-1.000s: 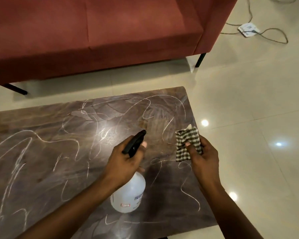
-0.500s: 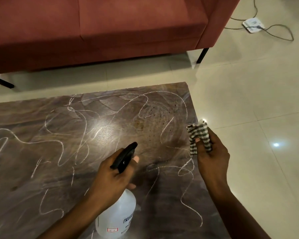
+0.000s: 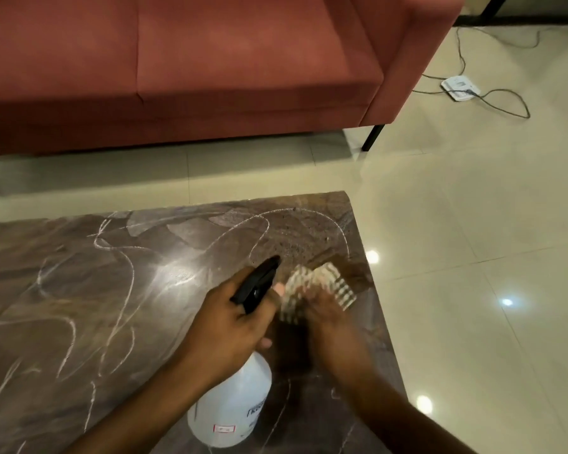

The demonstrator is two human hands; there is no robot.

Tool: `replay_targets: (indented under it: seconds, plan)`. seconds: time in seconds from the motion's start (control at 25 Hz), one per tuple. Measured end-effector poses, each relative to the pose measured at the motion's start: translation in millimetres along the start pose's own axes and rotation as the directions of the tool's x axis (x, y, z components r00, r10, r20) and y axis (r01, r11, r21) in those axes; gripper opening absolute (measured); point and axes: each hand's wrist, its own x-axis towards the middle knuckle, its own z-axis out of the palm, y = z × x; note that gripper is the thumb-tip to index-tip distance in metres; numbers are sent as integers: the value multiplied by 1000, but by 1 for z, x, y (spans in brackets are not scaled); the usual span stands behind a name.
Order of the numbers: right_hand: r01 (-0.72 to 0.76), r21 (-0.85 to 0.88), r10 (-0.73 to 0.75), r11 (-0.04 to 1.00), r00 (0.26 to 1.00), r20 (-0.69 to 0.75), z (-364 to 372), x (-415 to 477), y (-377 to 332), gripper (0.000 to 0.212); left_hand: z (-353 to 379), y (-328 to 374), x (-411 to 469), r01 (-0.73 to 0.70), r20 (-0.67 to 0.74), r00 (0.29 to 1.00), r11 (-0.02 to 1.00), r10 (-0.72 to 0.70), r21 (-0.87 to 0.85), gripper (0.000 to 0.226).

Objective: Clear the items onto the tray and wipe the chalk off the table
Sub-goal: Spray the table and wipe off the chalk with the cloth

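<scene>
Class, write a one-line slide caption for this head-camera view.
Left hand grips spray bottle; right hand wipes checked cloth across chalk-marked table.

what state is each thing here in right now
spray bottle, gripped at the trigger by the left hand, nozzle toward the cloth
cloth, blurred, at the right hand, grip unclear
table, chalk lines over most of it, droplets near its far right corner
</scene>
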Motion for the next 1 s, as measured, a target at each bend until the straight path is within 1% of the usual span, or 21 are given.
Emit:
replay_targets:
  seconds: [0.04, 0.08, 0.12, 0.16, 0.2, 0.24, 0.28, 0.32, 0.4, 0.44, 0.52, 0.56, 0.6, 0.64, 0.68, 0.72, 0.76, 0.8, 0.88, 0.96, 1.0]
  plan:
    - [229, -57, -223, 972, 970, 96, 2, -21, -13, 49, -2, 0, 4, -8, 20, 1000, 999, 8, 35, 15]
    - [388, -64, -370, 919, 908, 196, 5, -33, -9, 53, -5, -2, 7, -10, 43, 999, 997, 6, 83, 15]
    - [459, -54, -435, 887, 869, 238, 6, -24, 11, 56, -8, -1, 7, -4, 63, 998, 994, -2, 106, 16]
    - [428, -48, -408, 902, 885, 225, 10, 4, 39, 56, -15, -3, 5, 5, 67, 998, 995, -11, 95, 14]
    - [284, -60, -272, 957, 950, 157, 7, 46, 61, 56, -22, -4, 3, 23, 46, 999, 997, -26, 69, 13]
    - [47, -70, -40, 996, 994, 103, 0, 94, 83, 59, -28, -5, -1, 44, 21, 999, 998, -45, 46, 14]
    - [-164, -53, 168, 985, 983, 76, -11, 140, 97, 63, -33, -5, -5, 53, -10, 999, 998, -53, 22, 17]
    - [-260, -12, 260, 966, 963, 63, -20, 174, 100, 64, -39, -6, -8, 50, -46, 998, 999, -50, 0, 19]
    - [-333, 32, 331, 942, 942, 61, -14, 186, 79, 65, -47, -9, -9, 63, -110, 992, 998, -66, -25, 24]
    - [-272, 47, 266, 961, 958, 105, -7, 166, 57, 65, -51, -10, -10, 76, -127, 989, 997, -79, -32, 26]
    - [74, 113, -92, 991, 982, 164, 12, 83, -4, 61, -52, -8, -10, 83, -112, 990, 996, -85, -23, 22]
    - [284, 122, -303, 951, 932, 197, 16, 37, -30, 53, -52, -9, -9, 74, -97, 993, 997, -74, -5, 22]
    - [457, 133, -476, 879, 843, 251, 18, 8, -42, 46, -51, -7, -8, 66, -85, 994, 998, -65, 4, 21]
    - [569, 133, -578, 812, 751, 319, 14, 6, -36, 44, -50, -6, -7, 60, -87, 994, 998, -60, -6, 20]
    - [609, 115, -607, 785, 718, 342, 11, 28, -20, 44, -51, -5, -6, 60, -94, 994, 998, -61, -21, 21]
    - [540, 60, -528, 840, 786, 322, 2, 67, -6, 47, -54, -5, -7, 61, -99, 993, 998, -63, -22, 24]
    - [348, 21, -340, 937, 900, 273, -6, 112, 10, 53, -56, -5, -9, 55, -101, 993, 998, -55, 1, 30]
    - [114, -1, -112, 993, 973, 201, -11, 153, 29, 59, -59, -6, -12, 42, -103, 994, 998, -38, 36, 37]
    - [-157, 6, 155, 988, 980, 123, -11, 210, 44, 67, -62, -9, -19, 26, -114, 993, 998, -20, 53, 41]
    - [-183, 56, 175, 981, 976, 129, 10, 198, 5, 73, -65, -8, -26, 47, -138, 989, 999, -47, -2, 31]
    - [-79, 124, 60, 989, 987, 148, 20, 172, -28, 74, -66, -7, -29, 56, -143, 988, 998, -59, -25, 28]
